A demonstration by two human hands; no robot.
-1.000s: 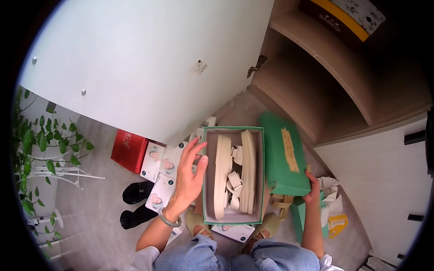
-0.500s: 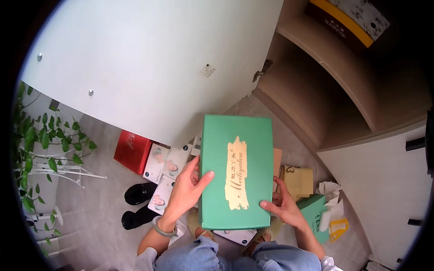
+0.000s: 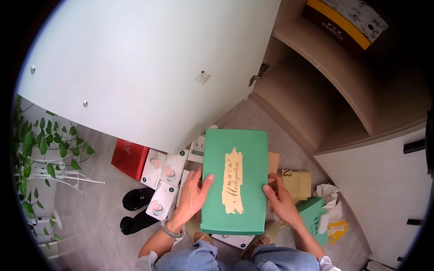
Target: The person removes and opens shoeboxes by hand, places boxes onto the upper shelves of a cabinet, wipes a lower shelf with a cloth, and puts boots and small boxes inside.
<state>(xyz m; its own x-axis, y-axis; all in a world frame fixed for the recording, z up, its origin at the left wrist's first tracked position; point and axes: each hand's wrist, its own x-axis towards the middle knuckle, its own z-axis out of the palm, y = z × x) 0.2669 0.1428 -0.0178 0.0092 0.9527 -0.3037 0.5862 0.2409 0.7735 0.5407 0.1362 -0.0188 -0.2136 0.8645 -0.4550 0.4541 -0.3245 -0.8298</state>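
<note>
The rectangular green cardboard lid (image 3: 234, 181) has moved left, long axis near-to-far; left hand (image 3: 192, 195) and right hand (image 3: 282, 198) grasp its sides.

The left hand (image 3: 192, 195) and the right hand (image 3: 281, 198) hold a green cardboard box (image 3: 258, 180) with a cream patch on top, one hand at each long side. On the grey floor (image 3: 97, 203), a flat red box (image 3: 129, 159) lies beside shiny white picture boxes (image 3: 161, 201), near two black shoes (image 3: 137, 198). A big white door (image 3: 144, 58) stands open.
</note>
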